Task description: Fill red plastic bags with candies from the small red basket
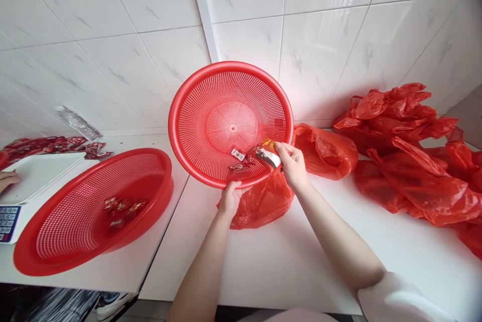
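Resting at the far left, another person's hand (7, 180) touches a white scale (37, 174). Next, a round, red, perforated plastic basket (56, 241) lies flat on the bench (301, 261), with wrapped sweets (122, 208) in its bottom. At centre the left hand (230, 197), arm stretched forward, grips the lower rim of a tilted basket (211, 106) of the same kind. The right hand (291, 164) pinches a glossy snack packet (268, 155) just inside that rim, above a thin red bag (263, 201). Crumpled red bags (406, 151) are piled at the right.

Tilted red basket (211, 111); packet (268, 155), perhaps snack.
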Tool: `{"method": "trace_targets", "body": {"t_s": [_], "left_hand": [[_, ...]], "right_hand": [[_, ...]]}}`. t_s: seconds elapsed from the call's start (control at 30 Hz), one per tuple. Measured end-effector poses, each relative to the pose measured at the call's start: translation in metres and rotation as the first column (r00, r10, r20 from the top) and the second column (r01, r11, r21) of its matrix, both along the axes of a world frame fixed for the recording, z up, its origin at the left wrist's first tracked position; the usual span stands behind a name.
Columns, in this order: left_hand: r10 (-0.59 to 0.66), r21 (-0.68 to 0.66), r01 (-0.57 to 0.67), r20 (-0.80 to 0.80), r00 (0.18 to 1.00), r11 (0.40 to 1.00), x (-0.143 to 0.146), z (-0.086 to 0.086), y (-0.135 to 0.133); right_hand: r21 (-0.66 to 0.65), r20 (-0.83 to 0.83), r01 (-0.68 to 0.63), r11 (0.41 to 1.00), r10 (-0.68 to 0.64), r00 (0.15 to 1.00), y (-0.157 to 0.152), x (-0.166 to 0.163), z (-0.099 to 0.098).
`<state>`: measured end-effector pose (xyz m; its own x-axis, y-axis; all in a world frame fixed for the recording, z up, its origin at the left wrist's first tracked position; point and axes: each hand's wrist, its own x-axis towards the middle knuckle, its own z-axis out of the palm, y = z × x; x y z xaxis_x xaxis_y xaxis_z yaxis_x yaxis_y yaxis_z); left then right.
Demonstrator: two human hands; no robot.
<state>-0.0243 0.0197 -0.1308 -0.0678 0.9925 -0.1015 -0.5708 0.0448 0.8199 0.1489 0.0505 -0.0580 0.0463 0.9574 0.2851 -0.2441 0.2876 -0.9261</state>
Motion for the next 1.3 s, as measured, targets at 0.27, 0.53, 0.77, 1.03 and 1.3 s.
{"method": "trace_targets", "body": {"t_s": [0.27, 0.53, 0.77, 1.03, 1.3], "left_hand": [[-0.027, 0.007, 0.027, 0.02, 0.999, 1.0, -0.003, 0.004, 0.001], [-0.018, 0.021, 0.017, 0.028, 0.999, 1.0, -0.004, 0.004, 0.001], [-0.017, 0.034, 0.016, 0.037, 0.999, 0.999, -0.003, 0.003, 0.001], [-0.022, 0.032, 0.021, 0.038, 0.999, 0.999, -0.004, 0.003, 0.001], [0.006, 0.006, -0.006, 0.031, 1.0, 1.0, -0.003, 0.003, 0.001]], "right_hand": [[-0.31, -0.436, -0.334, 0.89, 0.179, 0.882, 0.005, -0.002, 0.004], [-0.352, -0.459, -0.292, 0.889, 0.108, 0.882, 0.011, -0.007, -0.006], [-0.226, -0.409, -0.182, 0.957, 0.077, 0.909, 0.007, -0.01, -0.006], [-0.268, -0.379, -0.154, 0.951, 0.042, 0.924, 0.01, -0.008, -0.008], [-0.295, -0.28, -0.056, 0.954, -0.03, 0.959, 0.011, -0.006, -0.008]]}}
